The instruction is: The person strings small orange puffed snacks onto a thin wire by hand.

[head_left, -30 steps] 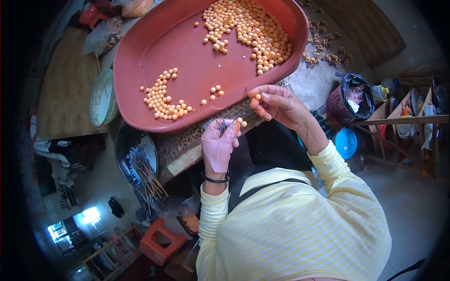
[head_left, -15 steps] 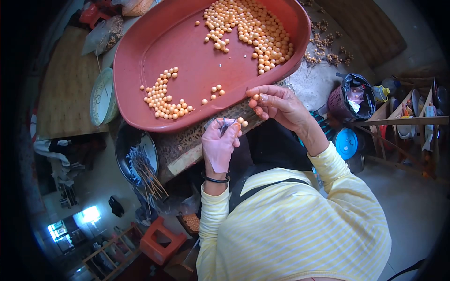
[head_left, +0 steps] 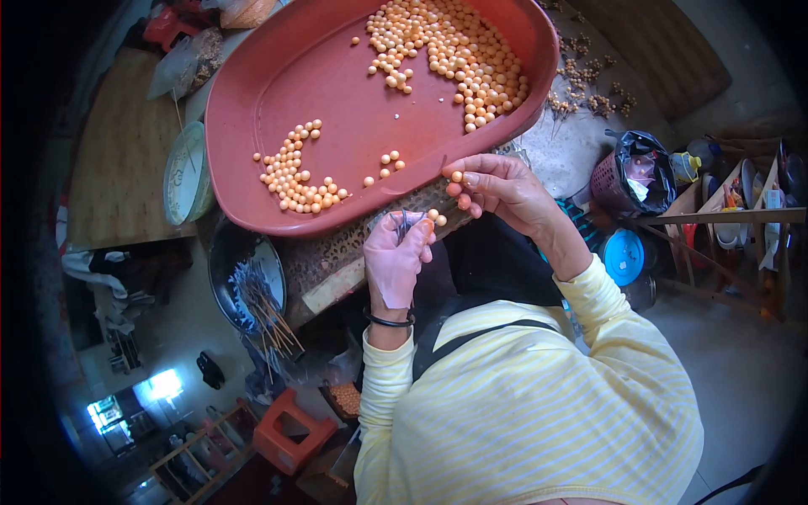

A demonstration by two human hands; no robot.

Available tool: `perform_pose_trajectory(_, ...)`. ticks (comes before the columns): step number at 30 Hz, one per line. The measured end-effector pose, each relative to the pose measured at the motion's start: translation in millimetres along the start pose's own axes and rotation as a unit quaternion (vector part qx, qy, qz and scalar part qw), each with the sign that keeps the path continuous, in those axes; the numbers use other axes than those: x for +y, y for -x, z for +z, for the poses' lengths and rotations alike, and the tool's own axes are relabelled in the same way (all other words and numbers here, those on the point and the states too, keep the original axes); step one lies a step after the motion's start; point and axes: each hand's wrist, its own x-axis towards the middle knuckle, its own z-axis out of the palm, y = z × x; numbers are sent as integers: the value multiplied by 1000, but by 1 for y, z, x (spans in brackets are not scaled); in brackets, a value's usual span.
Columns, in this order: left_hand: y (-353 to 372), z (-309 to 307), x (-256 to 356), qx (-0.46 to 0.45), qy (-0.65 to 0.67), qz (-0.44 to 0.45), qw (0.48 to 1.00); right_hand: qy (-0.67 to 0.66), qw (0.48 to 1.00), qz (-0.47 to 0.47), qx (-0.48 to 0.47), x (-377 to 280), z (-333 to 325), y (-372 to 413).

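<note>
Orange beads, small and round, are being handled one by one between the fingers, as far as I can judge. The right hand [head_left: 513, 195] has a single bead [head_left: 457, 177] at its fingertips, pinched between thumb and forefinger, with the other fingers curled in beneath. That bead lies at the very ends of the fingers, well away from the palm, just outside the rim of the red tub [head_left: 337, 93].

Lower down, the left hand [head_left: 392, 259] has its thumb pressed towards the curled fingers, gripping some thin dark stems [head_left: 403, 224]. A pair of beads [head_left: 437, 217] sits just past the thumb tip, on the side facing the right hand; I can't tell from here whether they are fixed to the stems. The two hands are near each other but apart.

To my mind, work this fine calls for a light, steady pinch on the bead and a firm hold on the stems, since something so round could easily slip.

In the tub, a big heap [head_left: 484, 71] fills the far right end, and a smaller group [head_left: 295, 187] curves along the near left side. Beside the tub, a dark bowl [head_left: 220, 259] holds a bundle of sticks [head_left: 271, 318], their ends poking over its edge.
</note>
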Motion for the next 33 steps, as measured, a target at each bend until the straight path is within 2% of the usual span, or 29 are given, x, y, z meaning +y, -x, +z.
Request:
perform_pose_trajectory(4,-1,3,-2,-1,11,5,1000,35,999,-3,16,-1,4,3)
perform_pose_trajectory(8,2,11,7,2,-8,-17,1000,220,973,-34,64,-3,16,7)
perform_pose_trajectory(14,3,15,7,27,-28,-21,999,227,973,-48,3,1,19,6)
perform_pose_trajectory(18,5,19,12,28,-47,-15,998,179,983,-15,-33,1,16,2)
perform_pose_trajectory(24,4,19,11,29,-54,-25,998,192,981,4,-8,-6,18,3)
perform_pose_trajectory(29,3,17,3,27,-53,1,998,170,985,12,-26,0,16,0)
perform_pose_trajectory(33,3,16,5,34,-46,1,998,229,971,-17,-71,3,9,-1)
